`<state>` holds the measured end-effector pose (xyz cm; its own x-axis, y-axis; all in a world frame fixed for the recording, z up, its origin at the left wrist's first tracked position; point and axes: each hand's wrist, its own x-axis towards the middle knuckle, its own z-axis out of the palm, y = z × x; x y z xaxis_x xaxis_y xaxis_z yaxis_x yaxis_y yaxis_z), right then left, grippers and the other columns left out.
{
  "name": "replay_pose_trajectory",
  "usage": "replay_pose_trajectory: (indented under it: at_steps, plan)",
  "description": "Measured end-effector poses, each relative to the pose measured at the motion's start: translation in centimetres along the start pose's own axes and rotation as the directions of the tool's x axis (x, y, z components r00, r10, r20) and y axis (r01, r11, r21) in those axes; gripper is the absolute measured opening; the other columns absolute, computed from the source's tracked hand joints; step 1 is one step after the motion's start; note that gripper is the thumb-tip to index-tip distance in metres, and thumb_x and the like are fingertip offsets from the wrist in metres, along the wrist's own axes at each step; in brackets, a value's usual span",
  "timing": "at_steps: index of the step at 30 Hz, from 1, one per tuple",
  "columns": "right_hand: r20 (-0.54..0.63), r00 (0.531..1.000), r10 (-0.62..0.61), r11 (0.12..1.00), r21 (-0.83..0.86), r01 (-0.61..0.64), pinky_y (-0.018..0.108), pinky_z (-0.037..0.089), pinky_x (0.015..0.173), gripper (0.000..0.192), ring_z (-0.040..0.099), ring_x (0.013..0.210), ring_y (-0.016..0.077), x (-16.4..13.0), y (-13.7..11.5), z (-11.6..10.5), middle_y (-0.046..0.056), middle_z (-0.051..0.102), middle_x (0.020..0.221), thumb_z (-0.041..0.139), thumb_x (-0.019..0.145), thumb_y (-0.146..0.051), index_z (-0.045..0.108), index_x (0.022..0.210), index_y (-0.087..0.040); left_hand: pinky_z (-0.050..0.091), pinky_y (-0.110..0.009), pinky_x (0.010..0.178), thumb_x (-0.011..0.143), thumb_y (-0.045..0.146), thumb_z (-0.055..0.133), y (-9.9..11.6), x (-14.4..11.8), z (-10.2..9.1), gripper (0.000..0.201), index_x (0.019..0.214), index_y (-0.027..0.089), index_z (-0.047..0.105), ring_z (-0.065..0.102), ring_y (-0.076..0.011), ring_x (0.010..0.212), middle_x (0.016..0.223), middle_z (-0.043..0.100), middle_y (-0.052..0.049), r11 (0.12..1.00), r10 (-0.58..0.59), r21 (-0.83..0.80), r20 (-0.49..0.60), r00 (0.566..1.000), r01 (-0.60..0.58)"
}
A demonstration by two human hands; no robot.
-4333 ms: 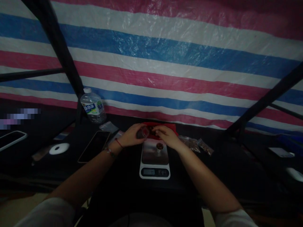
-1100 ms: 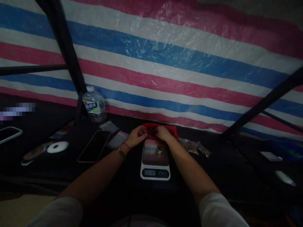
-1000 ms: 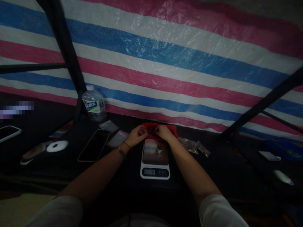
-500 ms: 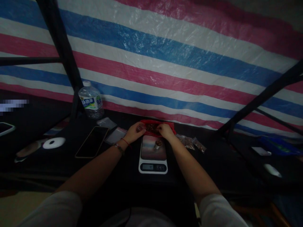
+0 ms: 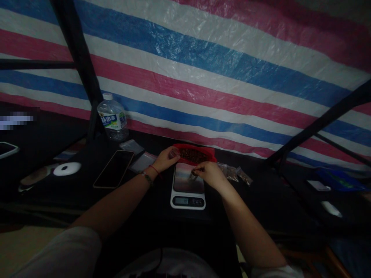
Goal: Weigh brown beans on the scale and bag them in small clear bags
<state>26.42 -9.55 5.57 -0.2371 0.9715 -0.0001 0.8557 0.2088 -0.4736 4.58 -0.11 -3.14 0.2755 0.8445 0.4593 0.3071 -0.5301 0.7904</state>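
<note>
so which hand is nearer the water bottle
Left. The left hand is at the red tray's left edge, the water bottle's side; the right hand is over the scale, farther away.

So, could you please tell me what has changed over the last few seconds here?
The right hand has come back from the red bag to the small cup on the kitchen scale. The left hand still rests at the bag's left edge. Phone and water bottle lie as before.

One scale (image 5: 188, 189), one bottle (image 5: 113, 122), two phones (image 5: 113, 173).
</note>
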Motion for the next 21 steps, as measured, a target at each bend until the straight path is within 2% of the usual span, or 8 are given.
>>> replay_pose_trajectory:
  at_steps: [5, 10, 15, 21]
  plan:
    - [-0.029, 0.999, 0.044, 0.997, -0.069, -0.046, 0.021, 0.044, 0.065, 0.015, 0.067, 0.075, 0.0159, 0.5, -0.4, 0.9, 0.002, 0.075, 0.08, 0.062, 0.079, -0.022, 0.077, 0.082, -0.021, 0.048, -0.028, 0.071, 0.079, 0.04, 0.06, -0.1, -0.1, 0.0, 0.032, 0.1, 0.016, 0.06, 0.06, -0.016, 0.077, 0.091, 0.065, -0.004, 1.0, -0.003, 0.031, -0.002, 1.0, 0.003]
    - [-0.018, 0.999, -0.03, 0.992, -0.125, 0.027, 0.022, 0.044, 0.071, 0.018, 0.067, 0.081, 0.0169, 0.3, -0.6, 0.8, 0.003, 0.075, 0.085, 0.059, 0.08, -0.018, 0.077, 0.083, -0.022, 0.048, -0.028, 0.07, 0.079, 0.04, 0.06, 0.0, -0.1, 0.0, 0.032, 0.1, 0.016, 0.061, 0.06, -0.0159, 0.075, 0.09, 0.065, -0.004, 1.0, -0.003, 0.021, 0.012, 1.0, 0.003]
    - [-0.025, 0.999, -0.022, 0.993, -0.119, 0.019, 0.022, 0.044, 0.073, 0.017, 0.067, 0.085, 0.0165, 0.0, -0.6, 0.4, 0.003, 0.074, 0.09, 0.059, 0.081, -0.017, 0.076, 0.084, -0.022, 0.049, -0.029, 0.072, 0.078, 0.039, 0.061, 0.2, 0.0, 0.0, 0.033, 0.101, 0.016, 0.061, 0.06, -0.0161, 0.076, 0.092, 0.066, -0.004, 1.0, 0.0, 0.0, 0.015, 1.0, 0.0]
    - [-0.091, 0.996, 0.016, 0.994, -0.109, -0.026, 0.023, 0.044, 0.077, 0.02, 0.066, 0.087, 0.0172, 0.1, -1.2, 0.2, 0.004, 0.073, 0.095, 0.062, 0.079, -0.017, 0.073, 0.095, -0.021, 0.05, -0.03, 0.074, 0.077, 0.039, 0.062, 0.2, 0.0, 0.0, 0.035, 0.103, 0.016, 0.061, 0.061, -0.0171, 0.078, 0.091, 0.066, -0.004, 1.0, -0.004, -0.012, 0.028, 1.0, 0.004]
